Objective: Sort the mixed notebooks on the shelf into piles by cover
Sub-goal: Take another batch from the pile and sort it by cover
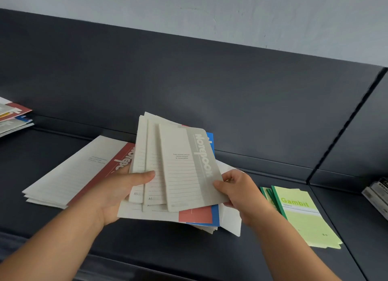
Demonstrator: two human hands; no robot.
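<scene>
We note the left hand (pixel 116 193) gripping a fanned stack of notebooks (pixel 155 154) from below, thumb pressed on the cream covers. The right hand (pixel 241 193) pinches the right edge of the top grey notebook (pixel 184 171), thumb on its cover. The stack is held over the dark shelf (pixel 189 246); red and blue covers show beneath. Left on the shelf: a pile of red-spined notebooks (pixel 69 175). Near right: a pile of green Gambit notebooks (pixel 302 215). Far left: a mixed pile (pixel 12 117).
</scene>
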